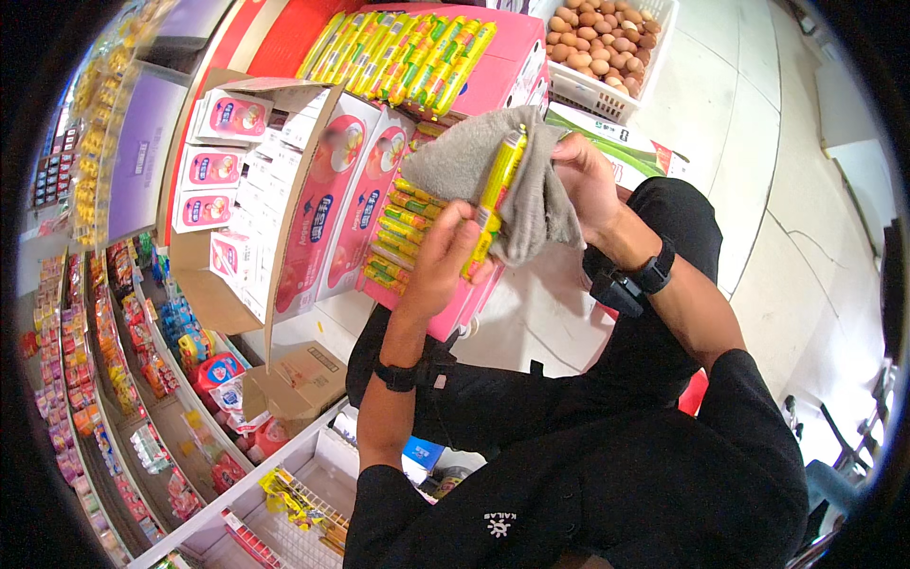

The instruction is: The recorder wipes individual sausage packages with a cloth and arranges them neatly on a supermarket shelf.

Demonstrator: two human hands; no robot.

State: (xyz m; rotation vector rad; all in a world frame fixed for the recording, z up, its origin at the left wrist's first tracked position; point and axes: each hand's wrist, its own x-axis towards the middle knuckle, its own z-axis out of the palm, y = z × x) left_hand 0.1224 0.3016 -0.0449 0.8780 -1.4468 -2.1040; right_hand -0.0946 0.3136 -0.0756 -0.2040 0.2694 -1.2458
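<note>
My left hand (444, 259) grips the lower end of a yellow-wrapped stick snack (495, 199), which looks like a packaged sausage. A grey cloth (455, 158) drapes behind and beside the stick, and my right hand (586, 178) pinches its right side. Under my hands, more yellow-wrapped sticks (398, 238) lie in a row on a pink carton. Farther off, a second row of the same sticks (405, 57) rests on another pink carton (508, 60). The cloth hides part of the nearer row.
An opened carton of small white-and-pink boxes (266, 185) stands at left. A white plastic crate (604, 96) of eggs is at the top, near a green-and-white carton (618, 142). Shelves of packaged snacks (106, 370) curve along the left. A wire-divided rack (298, 526) is at the bottom.
</note>
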